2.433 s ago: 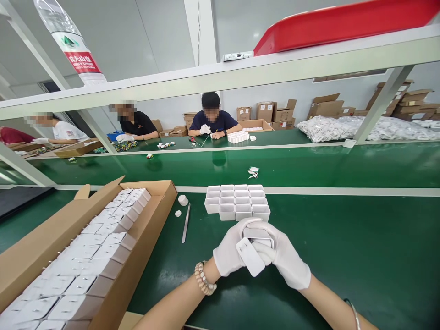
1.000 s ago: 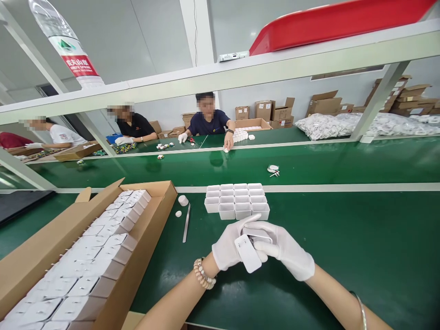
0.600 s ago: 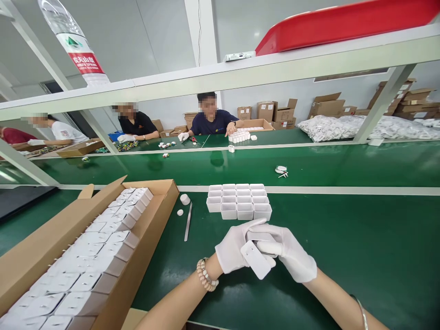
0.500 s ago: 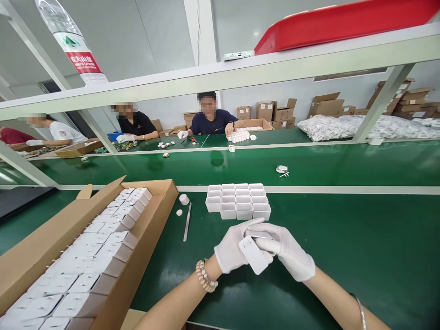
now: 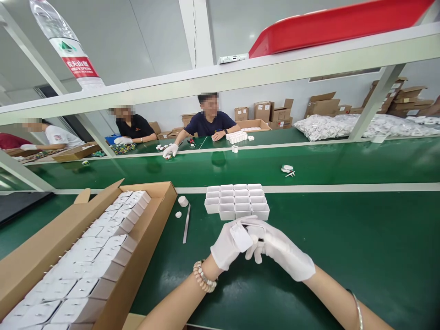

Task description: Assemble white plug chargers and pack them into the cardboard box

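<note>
My left hand [image 5: 224, 246], in a white glove, is closed on a flat white rectangular plate [image 5: 241, 237], which stands tilted at the fingers. Touching it, my right hand [image 5: 283, 250], also gloved, has its fingers curled around a small white part [image 5: 260, 240] with a dark spot. The fingers hide most of that part, so its kind cannot be made out. Just beyond both hands, several open white boxes [image 5: 243, 211] stand in rows. Metal tweezers [image 5: 186, 224] lie to the left, near a white round cap [image 5: 183, 201] and a smaller white disc [image 5: 178, 214].
On the left stands a long cardboard box [image 5: 144, 233] full of white units. A green conveyor belt [image 5: 343, 167] runs beyond the bench, carrying small white parts [image 5: 288, 169]. Overhead, a shelf [image 5: 154, 89] holds a bottle [image 5: 74, 55] and a red tray [image 5: 326, 27]. Co-workers sit opposite.
The white plate has risen and swung left, turning more upright in my left hand. The right fingers have shifted, showing a dark spot. A co-worker's gloved hand has reached onto the belt.
</note>
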`<state>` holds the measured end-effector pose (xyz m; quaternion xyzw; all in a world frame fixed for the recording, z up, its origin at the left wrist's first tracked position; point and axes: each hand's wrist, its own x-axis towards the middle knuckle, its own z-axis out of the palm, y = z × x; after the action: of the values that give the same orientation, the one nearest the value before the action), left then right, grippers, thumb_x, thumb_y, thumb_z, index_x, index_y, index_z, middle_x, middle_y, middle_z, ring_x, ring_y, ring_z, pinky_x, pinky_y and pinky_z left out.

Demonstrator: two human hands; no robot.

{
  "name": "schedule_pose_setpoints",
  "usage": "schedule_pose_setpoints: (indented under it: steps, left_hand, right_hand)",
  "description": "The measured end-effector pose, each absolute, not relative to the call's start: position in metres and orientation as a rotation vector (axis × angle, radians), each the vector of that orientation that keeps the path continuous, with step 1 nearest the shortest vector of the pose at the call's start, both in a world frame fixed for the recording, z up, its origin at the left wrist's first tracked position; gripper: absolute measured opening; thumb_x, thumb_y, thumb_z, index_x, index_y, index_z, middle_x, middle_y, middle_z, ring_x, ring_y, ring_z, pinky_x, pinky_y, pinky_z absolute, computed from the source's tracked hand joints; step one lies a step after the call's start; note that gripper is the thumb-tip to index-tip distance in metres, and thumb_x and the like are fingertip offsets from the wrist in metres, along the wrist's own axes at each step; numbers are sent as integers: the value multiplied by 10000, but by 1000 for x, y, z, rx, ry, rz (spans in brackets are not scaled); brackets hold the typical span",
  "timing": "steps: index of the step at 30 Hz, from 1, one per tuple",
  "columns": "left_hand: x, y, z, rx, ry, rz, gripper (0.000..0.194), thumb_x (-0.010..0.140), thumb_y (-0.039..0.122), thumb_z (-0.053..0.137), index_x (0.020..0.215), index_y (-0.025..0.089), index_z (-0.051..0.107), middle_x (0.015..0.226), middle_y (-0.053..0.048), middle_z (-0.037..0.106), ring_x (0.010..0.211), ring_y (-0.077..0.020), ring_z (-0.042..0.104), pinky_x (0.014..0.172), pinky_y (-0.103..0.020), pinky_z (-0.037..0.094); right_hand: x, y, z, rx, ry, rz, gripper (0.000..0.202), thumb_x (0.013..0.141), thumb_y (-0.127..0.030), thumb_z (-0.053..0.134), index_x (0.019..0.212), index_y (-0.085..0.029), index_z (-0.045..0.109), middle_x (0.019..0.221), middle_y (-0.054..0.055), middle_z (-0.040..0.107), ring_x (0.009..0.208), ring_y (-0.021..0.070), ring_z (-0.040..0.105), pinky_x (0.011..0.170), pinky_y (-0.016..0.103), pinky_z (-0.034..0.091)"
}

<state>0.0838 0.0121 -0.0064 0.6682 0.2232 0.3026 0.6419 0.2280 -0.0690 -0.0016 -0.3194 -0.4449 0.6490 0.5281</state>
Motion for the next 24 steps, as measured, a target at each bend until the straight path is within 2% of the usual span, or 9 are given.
schedule_pose_setpoints:
  steps: [3, 5, 7, 10, 12, 14, 16, 19, 24]
  left_hand:
    - [86, 9, -2, 1591, 553, 729, 347, 777, 369, 654, 1061, 172, 672, 979, -67, 704, 908, -222, 653, 879, -334, 508]
    - [87, 5, 1, 1618, 576, 641, 345, 841, 430, 554, 1027, 171, 686, 715, -33, 678, 625, -168, 619, 682, -299, 521]
    - [88, 2, 6, 1663, 577, 567, 380, 869, 461, 500, 1007, 160, 688, 616, -15, 621, 540, -145, 555, 628, -287, 492]
    - [87, 2, 12, 1722, 529, 579, 390, 841, 481, 551, 1006, 146, 666, 829, -55, 661, 825, -204, 599, 834, -327, 468]
    - [85, 5, 16, 1688, 462, 572, 423, 833, 481, 569, 1081, 143, 624, 907, -67, 661, 931, -231, 582, 894, -357, 443]
    - [84, 9, 18, 1616, 395, 541, 447, 842, 456, 571, 1159, 142, 582, 969, -79, 658, 968, -241, 578, 905, -375, 439]
    - [84, 11, 16, 1544, 343, 540, 442, 841, 426, 586, 1179, 142, 576, 1102, -100, 629, 1064, -265, 549, 956, -396, 412]
    - [86, 9, 9, 1383, 289, 568, 459, 834, 432, 600, 1193, 148, 572, 1196, -114, 587, 1162, -296, 502, 1016, -423, 368]
    - [93, 0, 0, 1107, 235, 553, 443, 926, 417, 451, 1285, 166, 515, 1280, -134, 544, 1216, -280, 483, 1056, -415, 344]
  right_hand:
    - [222, -71, -1, -822, -1091, 1490, 590, 738, -202, 690, 1282, -292, 480, 1147, 57, 587, 759, 171, 627, 603, 282, 460]
    - [218, -71, -4, -876, -1070, 1404, 546, 746, -158, 654, 1258, -271, 502, 1094, 46, 614, 721, 156, 618, 601, 283, 463]
    - [218, -69, -9, -908, -1019, 1358, 446, 776, -167, 616, 1210, -235, 544, 964, 32, 654, 673, 151, 609, 598, 288, 463]
    - [222, -65, -18, -877, -935, 1483, 248, 804, -300, 605, 1001, -159, 654, 671, 21, 663, 548, 155, 587, 540, 281, 445]
    - [226, -63, -24, -820, -871, 1606, 377, 841, -439, 517, 777, -111, 691, 521, 44, 629, 456, 150, 553, 488, 270, 418]
    - [228, -64, -26, -745, -827, 1677, 540, 869, -494, 412, 627, -93, 681, 473, 79, 620, 404, 139, 521, 460, 259, 395]
    - [228, -67, -24, -713, -813, 1708, 607, 894, -507, 355, 611, -84, 686, 475, 96, 630, 388, 133, 518, 446, 246, 382]
    - [226, -73, -14, -692, -809, 1754, 776, 895, -636, 244, 594, -76, 689, 468, 113, 627, 364, 133, 521, 409, 233, 366]
    - [226, -75, -3, -661, -752, 1791, 918, 834, -757, 131, 558, -74, 679, 438, 113, 598, 351, 151, 551, 355, 223, 359]
